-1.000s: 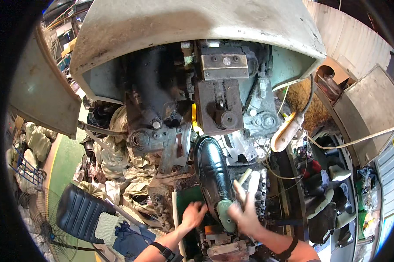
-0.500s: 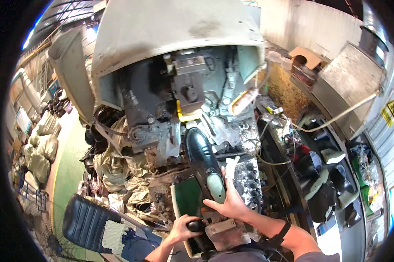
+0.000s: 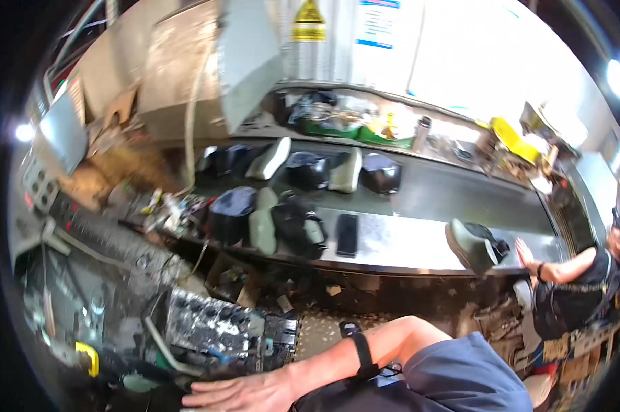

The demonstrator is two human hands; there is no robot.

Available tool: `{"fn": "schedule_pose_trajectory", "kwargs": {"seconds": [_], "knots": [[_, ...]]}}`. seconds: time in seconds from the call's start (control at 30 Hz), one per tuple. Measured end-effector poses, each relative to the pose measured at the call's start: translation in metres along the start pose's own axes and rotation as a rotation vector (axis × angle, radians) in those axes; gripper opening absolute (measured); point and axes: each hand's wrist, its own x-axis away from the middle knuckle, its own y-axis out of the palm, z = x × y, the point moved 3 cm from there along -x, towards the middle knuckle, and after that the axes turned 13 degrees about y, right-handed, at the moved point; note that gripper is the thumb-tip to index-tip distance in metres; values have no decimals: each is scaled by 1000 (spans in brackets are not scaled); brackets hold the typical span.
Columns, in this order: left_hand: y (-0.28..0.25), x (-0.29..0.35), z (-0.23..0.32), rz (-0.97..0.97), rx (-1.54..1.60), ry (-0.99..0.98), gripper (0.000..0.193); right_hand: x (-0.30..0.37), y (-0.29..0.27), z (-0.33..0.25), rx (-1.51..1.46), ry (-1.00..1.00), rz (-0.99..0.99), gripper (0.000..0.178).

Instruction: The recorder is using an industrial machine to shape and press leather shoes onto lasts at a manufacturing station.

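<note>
Black wristband [image 3: 363,353] behind, right hand [image 3: 251,391] now points left.

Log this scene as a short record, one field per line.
Right hand: palm down, fingers stretched; contact unclear
Left hand: not in view
Right wrist: black strap
Near right hand: grimy machine
Bench: several shoes, a dark phone
Other person: far right, hand near one shoe
Wall: yellow sign

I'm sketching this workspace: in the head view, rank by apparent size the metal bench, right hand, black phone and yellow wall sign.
1. Metal bench
2. Right hand, cut by the lower edge
3. Black phone and yellow wall sign: too alike to rank
</note>
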Motion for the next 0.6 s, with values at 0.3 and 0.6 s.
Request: {"fn": "schedule_pose_trajectory", "kwargs": {"seconds": [0.3,0.6], "knots": [[301,249,21,-748,440,-748,42,207,-152,-51,154,577,575,82],[400,451,0,-1364,223,-1237,57,513,-385,-143,-544,891,2097,70]]}}
